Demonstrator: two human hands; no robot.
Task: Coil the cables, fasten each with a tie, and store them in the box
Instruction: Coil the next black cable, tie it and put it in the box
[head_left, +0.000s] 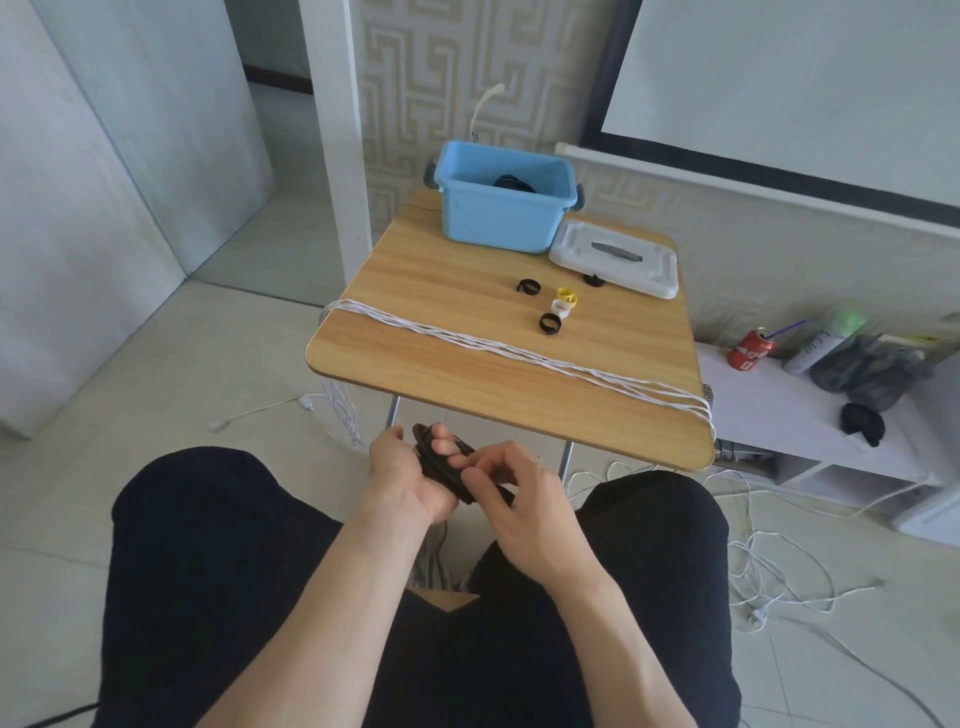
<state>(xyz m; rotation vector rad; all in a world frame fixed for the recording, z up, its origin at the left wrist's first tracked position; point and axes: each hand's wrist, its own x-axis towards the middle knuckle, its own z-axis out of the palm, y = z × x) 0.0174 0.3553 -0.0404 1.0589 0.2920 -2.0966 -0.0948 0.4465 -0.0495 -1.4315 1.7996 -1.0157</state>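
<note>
Box (497, 218) open, black coil (511, 183) inside; lid (613, 258) beside it.

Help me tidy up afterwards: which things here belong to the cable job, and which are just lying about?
Job: black cable coil held in left hand and right hand; white cable; ties; blue box; box lid.
Lying about: red can; spray bottle; dark bag.

Left hand (402, 480) and right hand (511, 501) close together, fingers (470, 460) curled.
</note>
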